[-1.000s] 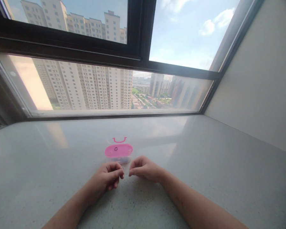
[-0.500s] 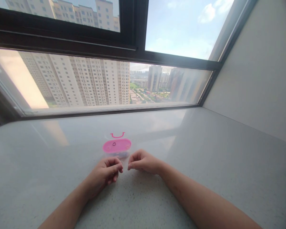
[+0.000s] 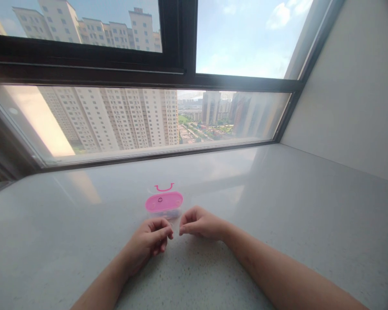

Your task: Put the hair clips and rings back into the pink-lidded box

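Observation:
My left hand (image 3: 150,241) and my right hand (image 3: 200,224) rest close together on a pale speckled stone sill (image 3: 278,206), fingertips almost meeting. Each hand is closed in a pinch; whatever lies between the fingertips is too small to make out. Just beyond the hands stands a small clear box with a pink lid (image 3: 164,201). A tiny dark ring (image 3: 160,199) lies on that lid. A pink curved handle (image 3: 164,187) shows behind the box.
A wide window with a dark frame (image 3: 181,77) runs along the far edge of the sill, with tall buildings outside. A plain wall (image 3: 352,99) closes the right side.
Both hands stay pinched together near the pink-lidded box. Only the camera view has shifted a little.

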{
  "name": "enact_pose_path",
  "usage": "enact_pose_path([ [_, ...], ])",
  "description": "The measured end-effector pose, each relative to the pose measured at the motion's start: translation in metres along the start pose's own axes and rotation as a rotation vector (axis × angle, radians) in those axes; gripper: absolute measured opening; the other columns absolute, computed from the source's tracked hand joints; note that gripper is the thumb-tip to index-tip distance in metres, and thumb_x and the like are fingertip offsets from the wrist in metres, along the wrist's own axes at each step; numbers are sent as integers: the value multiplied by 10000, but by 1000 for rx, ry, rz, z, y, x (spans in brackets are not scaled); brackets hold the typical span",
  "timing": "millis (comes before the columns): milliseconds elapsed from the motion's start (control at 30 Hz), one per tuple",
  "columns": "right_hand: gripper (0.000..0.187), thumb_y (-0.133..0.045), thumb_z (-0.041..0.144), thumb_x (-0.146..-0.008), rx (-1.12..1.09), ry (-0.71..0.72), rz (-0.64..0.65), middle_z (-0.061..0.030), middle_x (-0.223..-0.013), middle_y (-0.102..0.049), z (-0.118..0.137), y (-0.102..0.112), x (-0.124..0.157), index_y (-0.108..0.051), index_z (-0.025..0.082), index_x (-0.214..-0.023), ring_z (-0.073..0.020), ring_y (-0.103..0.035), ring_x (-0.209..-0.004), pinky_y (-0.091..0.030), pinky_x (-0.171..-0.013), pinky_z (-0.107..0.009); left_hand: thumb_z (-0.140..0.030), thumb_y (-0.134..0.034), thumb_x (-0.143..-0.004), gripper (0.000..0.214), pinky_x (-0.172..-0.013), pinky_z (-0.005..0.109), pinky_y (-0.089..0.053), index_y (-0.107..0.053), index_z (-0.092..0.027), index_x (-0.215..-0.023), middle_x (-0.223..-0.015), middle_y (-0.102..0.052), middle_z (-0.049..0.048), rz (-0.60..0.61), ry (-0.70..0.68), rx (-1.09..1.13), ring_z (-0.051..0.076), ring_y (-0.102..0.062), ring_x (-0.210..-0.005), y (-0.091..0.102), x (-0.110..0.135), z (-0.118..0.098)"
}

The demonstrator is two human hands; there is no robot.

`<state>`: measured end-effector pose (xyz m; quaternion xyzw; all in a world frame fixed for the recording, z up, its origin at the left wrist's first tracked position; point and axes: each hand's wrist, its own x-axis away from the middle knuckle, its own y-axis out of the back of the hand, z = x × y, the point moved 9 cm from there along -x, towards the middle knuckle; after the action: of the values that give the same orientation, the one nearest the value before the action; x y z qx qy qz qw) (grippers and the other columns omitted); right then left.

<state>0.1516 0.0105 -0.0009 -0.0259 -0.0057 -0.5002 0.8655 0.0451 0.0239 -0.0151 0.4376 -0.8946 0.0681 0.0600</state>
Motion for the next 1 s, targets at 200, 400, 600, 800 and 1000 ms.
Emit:
enact_pose_path([
  [200, 219, -713, 296, -665, 21, -10, -21, 82, -454, -419, 1, 1, 0, -645, 92, -709, -28, -267, -415, -146, -403, -204, -359, -608, -783, 238, -363, 155, -194, -583, -132, -715, -527, -513, -25, 12, 12, -22, 40, -354, -388, 3, -2, 4],
  [400, 202, -702, 285, -676, 22, -7, -20, 80, -455, -426, 3, 0, 1, -652, 93, -714, -28, -269, -413, -148, -404, -203, -347, -611, -782, 226, -358, 158, -200, -582, -133, -716, -552, -526, -18, 24, -15, -14, 43, -366, -392, 2, -3, 3],
  [600, 184, -681, 276, -697, 21, 5, -3, 82, -438, -408, 2, -1, 1, -657, 96, -723, -31, -254, -401, -134, -393, -207, -339, -610, -784, 222, -358, 161, -195, -579, -131, -711, -553, -527, -16, 22, -19, -12, 44, -372, -393, 2, -3, 4],
  [800, 183, -677, 276, -696, 34, -6, -10, 81, -439, -398, 5, -2, 1, -659, 94, -714, -30, -248, -408, -127, -401, -209, -342, -610, -782, 223, -361, 160, -192, -581, -131, -714, -555, -526, -17, 18, -13, -18, 41, -372, -394, 2, -4, 4],
  [1000, 182, -676, 274, -698, 34, -2, -12, 76, -450, -417, 4, -1, 1, -663, 95, -725, -31, -262, -407, -139, -398, -207, -344, -617, -774, 224, -363, 160, -201, -585, -131, -713, -553, -530, -14, 10, -8, -35, 47, -384, -399, 2, -2, 4],
])
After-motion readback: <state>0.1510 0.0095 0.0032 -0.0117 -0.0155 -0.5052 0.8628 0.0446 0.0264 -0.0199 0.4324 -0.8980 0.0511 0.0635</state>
